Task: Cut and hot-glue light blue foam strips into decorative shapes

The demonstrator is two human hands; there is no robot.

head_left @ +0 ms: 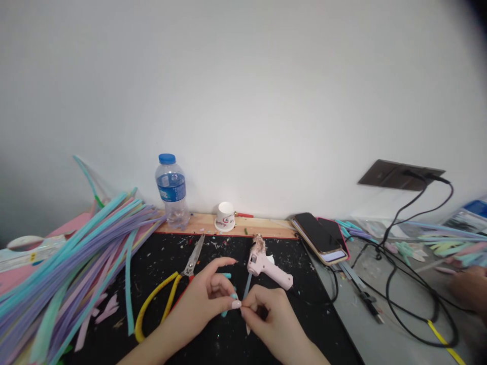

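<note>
From my remote view, a plain pale grey wall (243, 111) fills the upper half, softly and evenly lit. A dark, tilted socket plate (391, 175) sits low on its right. Below, I see a grey tabletop (353, 309) against the wall.

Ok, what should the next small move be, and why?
Perhaps a slight twist of the right hand, left hand steady: both pinch with fingertips almost touching, though what they hold is too small to tell, and the glue gun lies unheld.

Likely craft workspace | pastel strips (95, 243), glue gun (270, 268), scissors (190, 268), scrap-littered black mat (308, 319)
</note>
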